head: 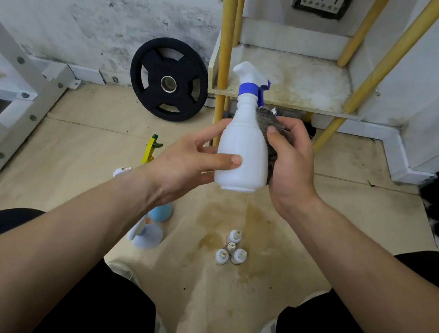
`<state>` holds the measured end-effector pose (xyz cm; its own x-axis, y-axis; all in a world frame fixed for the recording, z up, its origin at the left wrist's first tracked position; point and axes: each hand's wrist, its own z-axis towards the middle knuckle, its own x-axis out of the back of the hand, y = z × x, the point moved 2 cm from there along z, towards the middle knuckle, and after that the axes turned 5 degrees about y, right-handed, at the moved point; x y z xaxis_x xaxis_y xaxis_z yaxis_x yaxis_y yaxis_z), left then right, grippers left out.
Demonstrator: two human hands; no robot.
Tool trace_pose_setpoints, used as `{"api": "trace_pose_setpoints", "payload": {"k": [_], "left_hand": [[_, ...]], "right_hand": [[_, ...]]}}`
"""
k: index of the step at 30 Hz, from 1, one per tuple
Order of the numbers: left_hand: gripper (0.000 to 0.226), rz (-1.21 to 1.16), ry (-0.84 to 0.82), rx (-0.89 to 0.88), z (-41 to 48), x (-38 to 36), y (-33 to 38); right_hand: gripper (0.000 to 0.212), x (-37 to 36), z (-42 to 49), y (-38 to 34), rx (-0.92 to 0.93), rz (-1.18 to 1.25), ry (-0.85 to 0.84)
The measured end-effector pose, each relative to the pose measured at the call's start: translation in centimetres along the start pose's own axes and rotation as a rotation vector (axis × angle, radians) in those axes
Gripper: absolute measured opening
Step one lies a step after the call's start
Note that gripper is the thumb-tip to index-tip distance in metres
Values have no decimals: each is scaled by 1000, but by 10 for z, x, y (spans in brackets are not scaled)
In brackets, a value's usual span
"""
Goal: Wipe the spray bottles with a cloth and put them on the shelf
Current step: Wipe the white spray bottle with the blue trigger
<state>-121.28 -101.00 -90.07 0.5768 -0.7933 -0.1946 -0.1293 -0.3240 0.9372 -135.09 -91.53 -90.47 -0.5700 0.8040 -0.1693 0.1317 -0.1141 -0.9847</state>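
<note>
holding the bottle (241,152) upright before the shelf (303,80), the left hand (186,163) curls thumb and fingers round it; the right hand (292,160) clutches the cloth (268,120) against its side. a hard rub could twist it loose, i judge.

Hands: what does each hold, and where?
The left hand grips the white spray bottle by its lower body; the right hand holds a grey cloth against its side.
</note>
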Motion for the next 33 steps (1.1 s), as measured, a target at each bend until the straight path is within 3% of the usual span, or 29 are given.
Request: {"api": "trace_pose_setpoints", "payload": {"k": [2, 5, 9, 12, 14, 17, 20, 27, 33], "left_hand": [[74, -15, -8, -23, 2, -2, -3], [83, 106, 109, -123, 3, 0, -4], [78, 289, 205, -301, 1, -6, 0], [73, 341, 245, -393, -2, -13, 1], [58, 332, 317, -357, -1, -12, 2], [35, 176, 413, -165, 0, -3, 3], [28, 82, 344, -106, 2, 5, 1], [52, -231, -30, 122, 5, 4, -7], [62, -155, 128, -7, 11, 9, -7]], "right_hand": [[11, 1, 1, -2, 28, -22, -7], [13, 0, -2, -6, 139, -104, -18], [20, -6, -14, -5, 304, -239, -74], [18, -8, -15, -3, 307, -248, -60], [21, -7, -12, -3, 272, -204, -38], [23, -5, -7, -2, 185, -128, -1], [16, -2, -4, -1, 105, -51, 20], [19, -6, -7, -1, 72, -27, -31], [20, -8, -16, -8, 308, -234, -97]]}}
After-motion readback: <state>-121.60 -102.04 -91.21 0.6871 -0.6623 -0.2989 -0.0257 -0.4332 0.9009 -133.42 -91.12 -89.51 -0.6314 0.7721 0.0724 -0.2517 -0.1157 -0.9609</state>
